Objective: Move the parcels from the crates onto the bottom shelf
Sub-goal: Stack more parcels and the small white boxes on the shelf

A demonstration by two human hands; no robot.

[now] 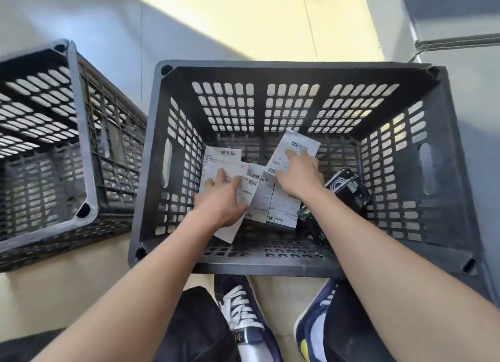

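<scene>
Both hands reach down into the black slotted crate that stands on the floor just ahead of the person's shoes. The left hand lies palm-down with fingers spread over the white labelled parcels near the crate's left wall, pressing on them rather than closed round any one. The right hand is likewise open, its fingers resting on a white parcel tilted up against the far wall. The parcels lie overlapping on the crate's bottom, barcode labels up. A black packet with green markings sits toward the right wall, beside the right forearm. A second black crate stands to the left, apart from the first; its contents cannot be made out.
</scene>
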